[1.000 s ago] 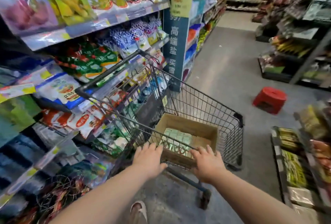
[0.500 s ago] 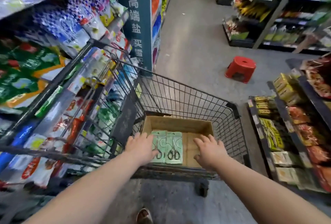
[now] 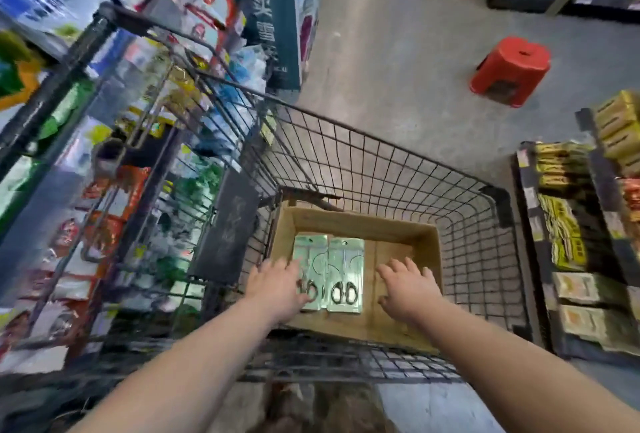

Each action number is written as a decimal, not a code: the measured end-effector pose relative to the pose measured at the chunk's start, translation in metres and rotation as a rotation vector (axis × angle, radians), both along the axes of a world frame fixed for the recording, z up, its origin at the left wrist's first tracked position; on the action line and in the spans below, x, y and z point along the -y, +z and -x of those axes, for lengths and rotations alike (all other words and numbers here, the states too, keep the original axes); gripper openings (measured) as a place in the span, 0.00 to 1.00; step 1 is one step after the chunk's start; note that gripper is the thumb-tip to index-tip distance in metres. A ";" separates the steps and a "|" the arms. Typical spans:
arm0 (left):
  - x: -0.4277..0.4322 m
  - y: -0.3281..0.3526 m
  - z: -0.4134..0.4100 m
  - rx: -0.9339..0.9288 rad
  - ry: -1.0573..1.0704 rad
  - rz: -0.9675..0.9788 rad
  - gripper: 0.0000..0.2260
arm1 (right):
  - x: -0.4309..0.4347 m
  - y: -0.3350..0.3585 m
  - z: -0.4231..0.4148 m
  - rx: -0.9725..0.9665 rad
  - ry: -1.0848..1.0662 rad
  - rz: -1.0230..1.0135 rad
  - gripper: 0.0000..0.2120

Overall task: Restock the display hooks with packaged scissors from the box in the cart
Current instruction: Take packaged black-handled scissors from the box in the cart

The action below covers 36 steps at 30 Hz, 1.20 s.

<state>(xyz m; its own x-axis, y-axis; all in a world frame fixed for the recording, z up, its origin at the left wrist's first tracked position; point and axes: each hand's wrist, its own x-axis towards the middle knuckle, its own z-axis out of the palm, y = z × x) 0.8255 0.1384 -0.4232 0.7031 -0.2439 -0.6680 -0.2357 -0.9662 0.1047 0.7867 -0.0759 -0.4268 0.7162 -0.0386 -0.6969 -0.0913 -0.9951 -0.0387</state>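
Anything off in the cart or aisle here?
Nothing spilled or damaged. The scissors packs lie flat and side by side in the box in the cart. Only oddity: a red stool stands alone on the open aisle floor, beyond the cart, where it could block the way.

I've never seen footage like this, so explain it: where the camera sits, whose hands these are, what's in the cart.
No machine here: a person wears one wide-angle camera on the head, looking down at their own bare arms. The dark wire shopping cart holds an open brown cardboard box. Inside lie two pale green packs of black-handled scissors, side by side. The left hand, fingers straight, reaches over the left pack; the right hand spreads above the box's bare floor. Neither grips anything.
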 end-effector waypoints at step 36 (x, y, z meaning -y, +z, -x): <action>0.038 -0.272 -0.059 -0.186 1.205 0.187 0.28 | 0.004 -0.248 -0.066 -0.292 -0.928 -0.444 0.25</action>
